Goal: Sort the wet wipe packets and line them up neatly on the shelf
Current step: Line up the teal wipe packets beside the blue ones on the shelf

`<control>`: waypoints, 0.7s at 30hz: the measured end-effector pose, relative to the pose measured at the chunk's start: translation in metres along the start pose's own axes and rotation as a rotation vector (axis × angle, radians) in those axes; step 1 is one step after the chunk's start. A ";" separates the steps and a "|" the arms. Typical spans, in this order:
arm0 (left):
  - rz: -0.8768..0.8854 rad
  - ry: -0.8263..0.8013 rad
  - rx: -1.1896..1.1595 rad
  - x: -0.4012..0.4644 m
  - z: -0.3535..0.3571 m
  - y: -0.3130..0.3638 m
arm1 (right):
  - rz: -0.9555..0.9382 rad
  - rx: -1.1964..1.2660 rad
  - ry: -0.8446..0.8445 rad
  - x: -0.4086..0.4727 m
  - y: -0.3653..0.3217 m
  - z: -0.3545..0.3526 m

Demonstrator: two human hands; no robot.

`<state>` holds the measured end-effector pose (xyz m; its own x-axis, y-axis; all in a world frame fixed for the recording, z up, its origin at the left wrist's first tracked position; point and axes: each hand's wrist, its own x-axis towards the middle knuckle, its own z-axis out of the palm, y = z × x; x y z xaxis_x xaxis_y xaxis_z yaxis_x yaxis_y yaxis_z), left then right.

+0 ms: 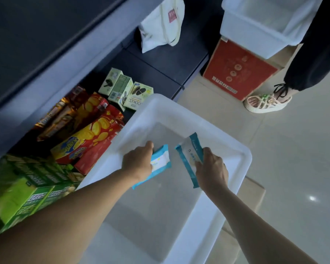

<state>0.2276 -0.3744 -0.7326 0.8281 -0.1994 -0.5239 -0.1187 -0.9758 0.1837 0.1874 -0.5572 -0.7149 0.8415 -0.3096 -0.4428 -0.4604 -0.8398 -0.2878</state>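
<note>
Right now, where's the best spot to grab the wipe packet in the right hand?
Probably along its long side edge, coming from above, as the right hand does. The wipe packet is flat and thin inside the white bin, so fingers can pinch it.

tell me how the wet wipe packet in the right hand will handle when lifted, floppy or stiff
Probably soft rather than rigid: the packet is a flat film pouch with crimped ends. Its glossy wrapper may slip, so the right hand pinching one long edge could let it sag or swing.
</note>
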 end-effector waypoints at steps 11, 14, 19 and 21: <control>-0.142 0.262 -0.167 -0.169 -0.211 0.000 | -0.402 0.053 0.087 -0.109 -0.106 -0.207; -0.215 0.361 -0.183 -0.226 -0.280 0.000 | -0.521 0.015 0.120 -0.152 -0.148 -0.269; -0.273 0.549 -0.196 -0.314 -0.364 -0.008 | -0.698 -0.007 0.256 -0.207 -0.206 -0.358; -0.276 0.610 -0.208 -0.345 -0.391 -0.011 | -0.763 0.011 0.295 -0.228 -0.227 -0.386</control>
<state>0.1574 -0.2593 -0.2282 0.9797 0.1986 -0.0255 0.1971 -0.9339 0.2984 0.2089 -0.4686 -0.2205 0.9636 0.2395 0.1191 0.2675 -0.8630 -0.4286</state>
